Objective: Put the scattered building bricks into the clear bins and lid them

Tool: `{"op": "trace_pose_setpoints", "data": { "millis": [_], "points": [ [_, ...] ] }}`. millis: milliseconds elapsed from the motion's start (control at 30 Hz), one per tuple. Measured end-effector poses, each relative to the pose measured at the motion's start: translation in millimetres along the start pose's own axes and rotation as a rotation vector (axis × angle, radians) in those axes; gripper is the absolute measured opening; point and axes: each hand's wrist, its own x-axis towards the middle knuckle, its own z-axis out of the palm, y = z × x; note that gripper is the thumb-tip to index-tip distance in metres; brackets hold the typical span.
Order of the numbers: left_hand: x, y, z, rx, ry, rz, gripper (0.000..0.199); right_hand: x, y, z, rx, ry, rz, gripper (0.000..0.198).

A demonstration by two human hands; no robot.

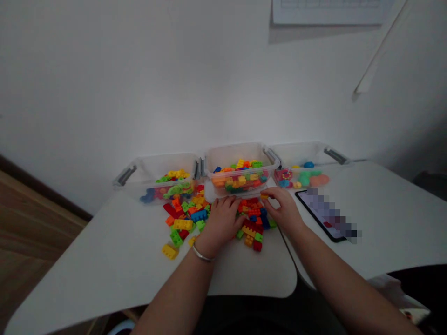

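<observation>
My left hand (pixel 223 219) lies over the pile of toy building bricks, its fingers spread and pointing toward the middle bin. Loose bricks surround it, among them a blue brick (pixel 199 215) and a yellow brick (pixel 183 224) to its left. A small cluster of red and orange bricks (pixel 252 228) sits to the right of its thumb. Between thumb and fingertips, my right hand (pixel 287 211) pinches a small yellow-orange brick (pixel 264 196) just in front of the middle clear bin (pixel 240 173). That bin contains many mixed bricks. Bricks under my left palm are hidden.
A left clear bin (pixel 164 160) holds green, yellow and blue pieces. The right clear bin (pixel 300 151) contains rounded toys. A phone (pixel 321 216) lies right of my right hand. Behind the bins rises a white wall (pixel 174 70). A seam divides the tabletops (pixel 254 279).
</observation>
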Motion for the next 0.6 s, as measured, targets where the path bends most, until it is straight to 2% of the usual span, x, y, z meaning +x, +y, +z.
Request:
{"op": "trace_pose_setpoints", "data": {
  "millis": [167,300,433,533,600],
  "points": [
    [2,-9,2,-0.175,-0.029,-0.035,0.059,20,-7,-6,-0.001,0.204,0.094,0.031],
    [4,-14,6,-0.297,0.001,-0.036,0.054,59,-15,-13,0.034,0.271,0.143,0.028],
    [6,-16,3,-0.377,0.027,-0.015,0.04,111,-13,-4,0.005,0.132,0.119,0.029],
    [3,-18,-8,-0.554,0.045,0.004,0.036,140,-8,10,0.011,0.004,0.254,0.031],
    [0,-19,-18,-0.669,0.042,-0.002,0.038,150,-7,16,-0.084,-0.11,0.344,0.033]
  ]
}}
